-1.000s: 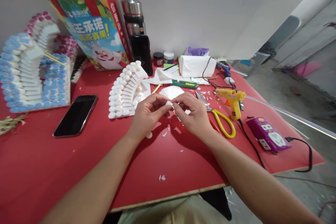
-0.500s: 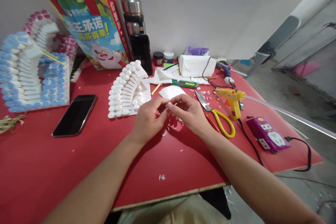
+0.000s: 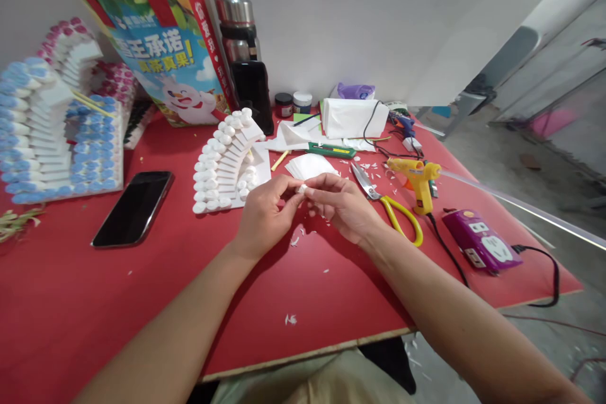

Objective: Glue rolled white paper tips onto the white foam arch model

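Over the middle of the red table (image 3: 265,303), the fingertips of my left hand (image 3: 268,214) and my right hand (image 3: 341,205) meet around a small white rolled piece (image 3: 302,189), perhaps paper. Both hands pinch it, and the fingers hide most of it. Just beyond them lies a fanned stack of white paper pieces (image 3: 310,166). Left of my left hand stands a white curved model (image 3: 227,167) with rounded white pieces along its edge. Scissors (image 3: 401,218) with yellow handles lie beside my right hand, partly covered by it.
A yellow glue gun (image 3: 419,180) and a purple power strip (image 3: 483,241) sit at right. A green utility knife (image 3: 331,150) lies behind the paper. At left are a phone (image 3: 134,208), a blue-and-white model (image 3: 95,158), a shopping bag (image 3: 175,69) and a steel flask (image 3: 235,12). White scraps are scattered about.
My right hand has turned slightly, and its fingers have shifted on the small white piece, so more of it shows. My left hand stays nearly in place.
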Tool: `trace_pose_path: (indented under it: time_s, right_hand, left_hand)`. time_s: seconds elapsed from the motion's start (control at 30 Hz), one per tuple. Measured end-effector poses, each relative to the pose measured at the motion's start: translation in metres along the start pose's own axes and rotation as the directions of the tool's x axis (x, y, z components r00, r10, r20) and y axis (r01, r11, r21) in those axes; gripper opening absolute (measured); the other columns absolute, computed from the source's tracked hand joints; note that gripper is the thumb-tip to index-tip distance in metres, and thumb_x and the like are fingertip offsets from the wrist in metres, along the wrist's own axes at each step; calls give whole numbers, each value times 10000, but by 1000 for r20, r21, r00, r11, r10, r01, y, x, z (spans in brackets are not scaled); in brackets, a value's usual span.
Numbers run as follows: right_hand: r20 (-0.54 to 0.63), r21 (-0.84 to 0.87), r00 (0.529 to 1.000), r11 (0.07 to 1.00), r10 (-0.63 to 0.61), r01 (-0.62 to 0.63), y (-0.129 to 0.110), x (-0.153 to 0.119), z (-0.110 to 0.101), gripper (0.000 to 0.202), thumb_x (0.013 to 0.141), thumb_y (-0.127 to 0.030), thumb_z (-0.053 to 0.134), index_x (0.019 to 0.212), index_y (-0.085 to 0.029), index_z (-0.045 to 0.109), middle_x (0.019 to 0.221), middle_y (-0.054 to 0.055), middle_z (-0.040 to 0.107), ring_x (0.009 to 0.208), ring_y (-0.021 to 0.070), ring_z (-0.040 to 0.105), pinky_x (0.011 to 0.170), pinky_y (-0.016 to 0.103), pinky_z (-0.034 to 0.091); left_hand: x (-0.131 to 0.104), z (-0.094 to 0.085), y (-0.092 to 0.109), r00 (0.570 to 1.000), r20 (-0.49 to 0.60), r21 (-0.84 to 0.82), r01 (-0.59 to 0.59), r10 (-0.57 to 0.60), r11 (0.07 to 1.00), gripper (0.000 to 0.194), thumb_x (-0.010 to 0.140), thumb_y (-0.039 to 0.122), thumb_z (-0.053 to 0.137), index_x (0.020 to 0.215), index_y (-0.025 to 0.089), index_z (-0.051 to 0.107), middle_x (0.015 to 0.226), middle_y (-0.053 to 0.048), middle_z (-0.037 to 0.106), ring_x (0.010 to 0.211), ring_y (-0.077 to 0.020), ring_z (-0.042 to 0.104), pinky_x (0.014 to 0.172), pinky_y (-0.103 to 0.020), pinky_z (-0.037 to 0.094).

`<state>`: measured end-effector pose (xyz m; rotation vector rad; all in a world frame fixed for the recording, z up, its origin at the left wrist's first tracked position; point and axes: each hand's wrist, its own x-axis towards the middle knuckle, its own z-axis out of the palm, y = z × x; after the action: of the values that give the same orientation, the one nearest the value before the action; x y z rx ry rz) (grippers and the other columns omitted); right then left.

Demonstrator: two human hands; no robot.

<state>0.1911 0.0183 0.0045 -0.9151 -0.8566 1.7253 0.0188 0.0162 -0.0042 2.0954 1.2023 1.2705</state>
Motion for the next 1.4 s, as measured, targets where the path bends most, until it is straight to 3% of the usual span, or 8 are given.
trace_pose_path:
  time_s: [0.17,0.37,0.7,1.07,1.17,1.27,1.4]
  right_hand:
    - [-26,-16,1000,1000,11,-11,-3,0,2,308,609,-246,935,794,-153,706,699,-7,691,566,87,597,535,230,471]
    - [-50,-167,997,985,-59,50,-2,-3,2,278,661,-293,902,798,-162,699,650,-31,637,521,73,507,475,226,365]
    - [-44,-231,997,971,-71,59,0,-1,0,227,705,-297,853,792,-171,686,646,-42,608,538,77,489,516,246,370]
    - [-49,-231,996,971,-70,57,-1,-2,1,229,702,-287,859,784,-170,680,655,-34,618,546,76,487,524,246,368]
    - [-44,-226,997,973,-65,53,-1,-1,0,229,708,-294,857,790,-173,681,656,-27,634,543,84,509,516,243,385]
    - [-39,-204,997,978,-62,53,-3,-2,0,236,742,-334,834,824,-168,688,645,-13,653,534,90,539,500,233,392]
    - [-39,-158,995,984,-88,81,-5,-1,0,236,770,-350,810,872,-170,698,742,3,690,540,86,573,484,227,408]
  left_hand:
    - [0,0,0,1000,21,-58,15,-14,998,65,933,238,641,990,211,654,883,-9,731,785,-144,691,743,-253,522]
    - [0,0,-1,998,66,-57,0,4,998,74,948,231,614,1021,219,621,909,-5,720,807,-143,691,758,-250,508]
    - [0,0,-5,993,118,-45,19,-13,999,114,974,324,598,1013,235,658,928,-19,753,847,-174,712,780,-283,517]
    - [-1,-1,-3,991,133,-51,19,-12,999,87,962,285,613,1011,229,659,916,-13,751,843,-169,713,745,-270,515]
    - [0,-1,-1,989,140,-100,71,-56,992,91,957,297,619,996,224,659,904,-18,742,832,-172,706,765,-285,521]
    - [4,0,1,961,168,-326,265,-220,907,151,928,342,665,985,205,637,838,-19,723,754,-173,703,734,-300,552]
    - [11,0,-1,859,294,-664,499,-419,557,260,842,363,769,922,176,608,739,-12,702,598,-134,652,622,-268,559]
